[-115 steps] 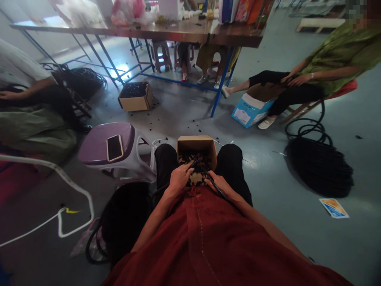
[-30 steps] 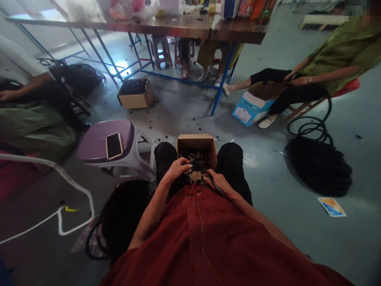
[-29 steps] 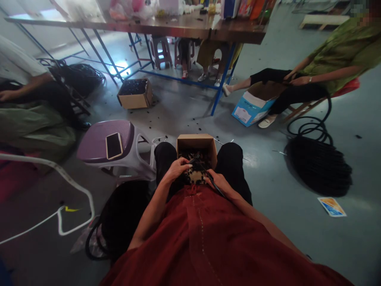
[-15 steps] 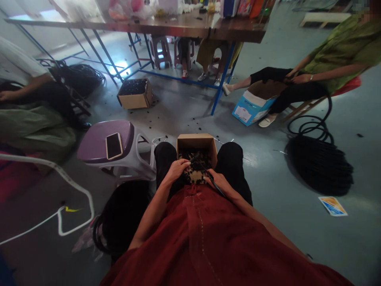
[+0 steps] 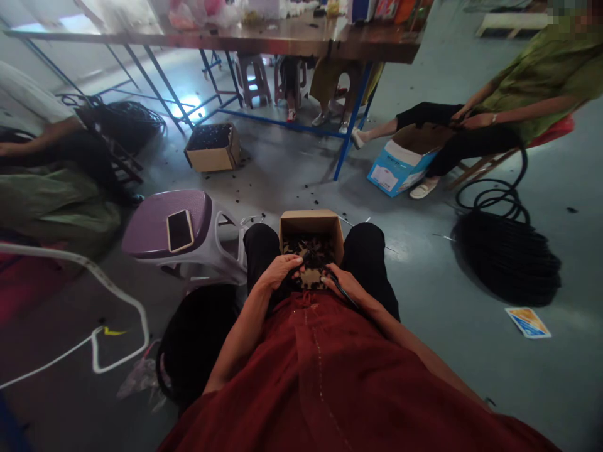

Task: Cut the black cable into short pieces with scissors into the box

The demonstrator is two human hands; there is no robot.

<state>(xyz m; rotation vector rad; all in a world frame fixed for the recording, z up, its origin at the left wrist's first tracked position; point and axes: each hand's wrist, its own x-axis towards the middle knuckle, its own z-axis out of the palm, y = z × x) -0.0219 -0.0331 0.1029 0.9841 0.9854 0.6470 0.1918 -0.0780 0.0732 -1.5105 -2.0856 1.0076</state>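
Seated on a factory floor, a worker in a rust-red garment [image 5: 320, 376] works over an open cardboard box [image 5: 311, 225] balanced between black-trousered knees [image 5: 365, 251], seen from the worker's head camera. The box sits close against the lap, and its dark, speckled contents [image 5: 311, 260] fill the near end. The left hand [image 5: 280, 271] is curled loosely, with its fingers resting over those contents; whether it grips anything cannot be told. The right hand [image 5: 342, 282] is closed narrowly around a thin black strand [image 5: 346, 295], which runs down and out past the thumb side. The two hands sit slightly farther apart than a moment earlier, the only change of note.

To the left stands a purple-and-white stool [image 5: 164, 226] bearing a phone [image 5: 179, 230]. To the right lies a coil of black cable [image 5: 506, 257]. Beyond it, a co-worker in a green top [image 5: 541, 63] sits with both hands in the lap, above a blue carton [image 5: 400, 169]. A second cardboard box [image 5: 211, 149] stands on the far floor, among scattered black bits [image 5: 282, 188].
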